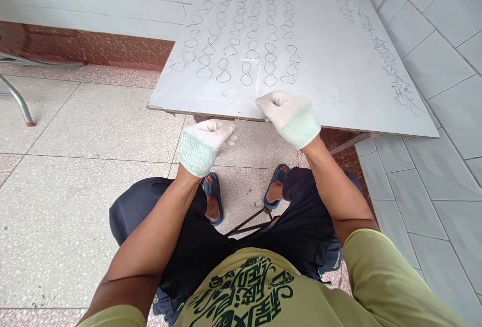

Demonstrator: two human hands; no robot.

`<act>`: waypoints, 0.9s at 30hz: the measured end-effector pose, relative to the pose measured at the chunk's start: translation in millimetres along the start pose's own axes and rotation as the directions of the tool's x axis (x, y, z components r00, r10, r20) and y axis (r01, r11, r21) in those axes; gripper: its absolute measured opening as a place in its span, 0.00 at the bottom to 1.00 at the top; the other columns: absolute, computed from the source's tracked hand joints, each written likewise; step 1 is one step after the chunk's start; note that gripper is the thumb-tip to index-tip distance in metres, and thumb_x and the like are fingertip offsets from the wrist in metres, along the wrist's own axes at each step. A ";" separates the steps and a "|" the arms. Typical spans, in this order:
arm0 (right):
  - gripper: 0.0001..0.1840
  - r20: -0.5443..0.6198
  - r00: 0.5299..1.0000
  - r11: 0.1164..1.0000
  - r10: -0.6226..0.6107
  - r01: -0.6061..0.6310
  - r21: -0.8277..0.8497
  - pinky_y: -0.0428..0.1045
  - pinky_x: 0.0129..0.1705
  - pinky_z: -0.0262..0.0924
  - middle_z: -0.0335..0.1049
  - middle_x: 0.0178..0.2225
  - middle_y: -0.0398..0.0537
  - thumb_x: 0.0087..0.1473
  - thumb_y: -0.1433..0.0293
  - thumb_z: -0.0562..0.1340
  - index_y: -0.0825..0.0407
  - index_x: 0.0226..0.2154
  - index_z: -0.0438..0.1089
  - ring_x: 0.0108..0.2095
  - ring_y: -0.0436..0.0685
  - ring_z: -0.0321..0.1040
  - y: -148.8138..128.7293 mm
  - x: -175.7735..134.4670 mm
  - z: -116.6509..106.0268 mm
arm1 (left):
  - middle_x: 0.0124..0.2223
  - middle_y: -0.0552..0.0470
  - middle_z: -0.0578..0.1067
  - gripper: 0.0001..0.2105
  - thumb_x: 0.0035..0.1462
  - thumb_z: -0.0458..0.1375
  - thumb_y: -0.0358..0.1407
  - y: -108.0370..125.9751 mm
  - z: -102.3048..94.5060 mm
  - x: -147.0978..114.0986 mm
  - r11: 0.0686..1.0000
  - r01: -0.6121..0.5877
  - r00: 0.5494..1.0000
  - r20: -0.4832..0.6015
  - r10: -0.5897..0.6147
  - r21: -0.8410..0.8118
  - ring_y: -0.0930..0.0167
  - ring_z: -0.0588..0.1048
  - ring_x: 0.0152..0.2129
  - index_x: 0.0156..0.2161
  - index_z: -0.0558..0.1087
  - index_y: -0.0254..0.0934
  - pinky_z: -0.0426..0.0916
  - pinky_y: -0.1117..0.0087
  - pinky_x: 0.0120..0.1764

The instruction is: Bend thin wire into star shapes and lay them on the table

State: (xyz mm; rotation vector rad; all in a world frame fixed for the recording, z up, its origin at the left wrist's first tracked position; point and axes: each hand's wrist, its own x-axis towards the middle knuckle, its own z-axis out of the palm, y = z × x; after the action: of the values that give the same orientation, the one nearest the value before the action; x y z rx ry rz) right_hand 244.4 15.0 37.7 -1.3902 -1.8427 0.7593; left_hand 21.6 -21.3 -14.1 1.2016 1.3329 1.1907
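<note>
Both of my hands wear white knitted gloves with pale green cuffs. My left hand (213,136), just off the front edge of the white board (320,73), has its thumb and finger pinched together. A thin bent wire (243,115) spans the gap between the hands, with a small kink standing up in its middle. My right hand (280,108), higher and over the board's edge, is closed on the wire's other end. The wire's ends are hidden in the fingers. On the board lie several wire figure-eights (246,73) in rows.
Along the board's right side lie several star-shaped wire pieces (384,58). Tiled walls (444,30) border the board at the back and right. A metal chair leg (18,101) stands on the floor at far left. My sandalled feet are under the front edge.
</note>
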 end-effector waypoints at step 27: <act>0.26 0.248 0.952 0.740 -0.178 0.295 -0.604 0.60 0.49 0.65 0.86 0.44 0.57 0.84 0.65 0.51 0.49 0.51 0.86 0.47 0.68 0.80 -6.1 -19.0 47.3 | 0.34 0.48 0.86 0.13 0.61 0.68 0.48 1.0 10.9 -11.1 0.994 -0.108 0.978 -0.176 0.112 0.033 0.65 0.83 0.29 0.33 0.81 0.41 0.79 0.62 0.40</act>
State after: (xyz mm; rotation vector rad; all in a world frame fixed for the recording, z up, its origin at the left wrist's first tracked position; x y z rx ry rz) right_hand 206.2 -6.8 11.4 -1.4611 -2.5088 0.1017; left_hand 33.3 -31.6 -13.5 1.2214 1.4299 1.3919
